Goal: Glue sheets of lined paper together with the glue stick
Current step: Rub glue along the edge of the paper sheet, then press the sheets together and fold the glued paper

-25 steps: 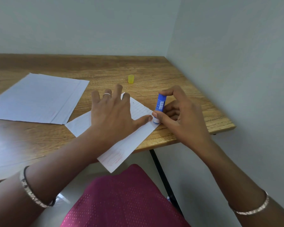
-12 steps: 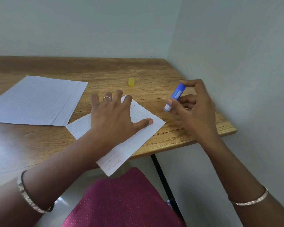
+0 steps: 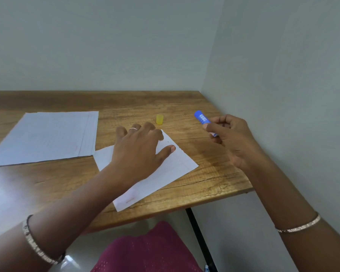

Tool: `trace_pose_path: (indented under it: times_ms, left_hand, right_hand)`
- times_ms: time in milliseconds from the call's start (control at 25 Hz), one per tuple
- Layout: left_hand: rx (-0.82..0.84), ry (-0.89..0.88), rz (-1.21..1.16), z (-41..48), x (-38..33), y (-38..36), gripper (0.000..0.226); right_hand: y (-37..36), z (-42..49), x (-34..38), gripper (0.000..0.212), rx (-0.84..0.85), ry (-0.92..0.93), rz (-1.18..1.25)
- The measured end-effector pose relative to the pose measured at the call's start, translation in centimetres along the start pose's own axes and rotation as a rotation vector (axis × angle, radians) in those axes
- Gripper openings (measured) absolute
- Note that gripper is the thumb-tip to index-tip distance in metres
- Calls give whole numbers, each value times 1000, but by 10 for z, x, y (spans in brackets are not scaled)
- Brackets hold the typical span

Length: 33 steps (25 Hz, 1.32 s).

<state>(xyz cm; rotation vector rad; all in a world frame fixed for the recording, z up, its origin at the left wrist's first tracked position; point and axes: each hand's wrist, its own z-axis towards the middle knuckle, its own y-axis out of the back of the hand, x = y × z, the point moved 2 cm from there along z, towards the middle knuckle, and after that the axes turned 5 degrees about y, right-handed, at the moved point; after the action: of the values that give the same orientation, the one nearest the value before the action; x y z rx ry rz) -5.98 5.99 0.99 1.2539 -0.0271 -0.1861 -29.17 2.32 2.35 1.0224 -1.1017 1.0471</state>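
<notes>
A single sheet of lined paper lies slanted near the table's front edge. My left hand rests flat on it with fingers spread, covering its upper half. My right hand is lifted above the table to the right of the sheet and grips the blue glue stick, which points up and to the left. The stick's lower end is hidden in my fingers.
A stack of lined sheets lies at the left of the wooden table. The yellow glue cap stands behind my left hand. Walls close off the back and the right side; the table's corner is at front right.
My right hand has lifted the glue stick off the sheet's right corner and carried it up and to the right, turning it over. My left hand stays pressed on the sheet.
</notes>
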Motion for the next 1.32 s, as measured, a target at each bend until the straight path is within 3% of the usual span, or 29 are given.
trace_pose_path:
  times_ms: [120,280,480,720,1000,1160,1320]
  left_hand:
    - [-40,32,-190,3,8,6,37]
    - [-47,64,-336,-2,26,10,28]
    - [-28,143,-246,-16,62,20,32]
    - [57,276,-207,-30,116,31,32]
    - [49,296,-297,-55,135,29,30]
    - [13,296,-215,-65,154,33,46]
    - [109,322,-113,-65,172,36,61]
  right_hand:
    - [-12,17,-4,14,60,31,18]
    - [-33,38,-7,4,139,99,-28]
    - [-51,44,-17,22,132,395,-550]
    - [-56,43,-22,30,134,460,-657]
    - [-52,41,-19,35,121,412,-595]
    - [-51,39,-24,53,190,346,-589]
    - [-44,30,-16,79,246,138,-483]
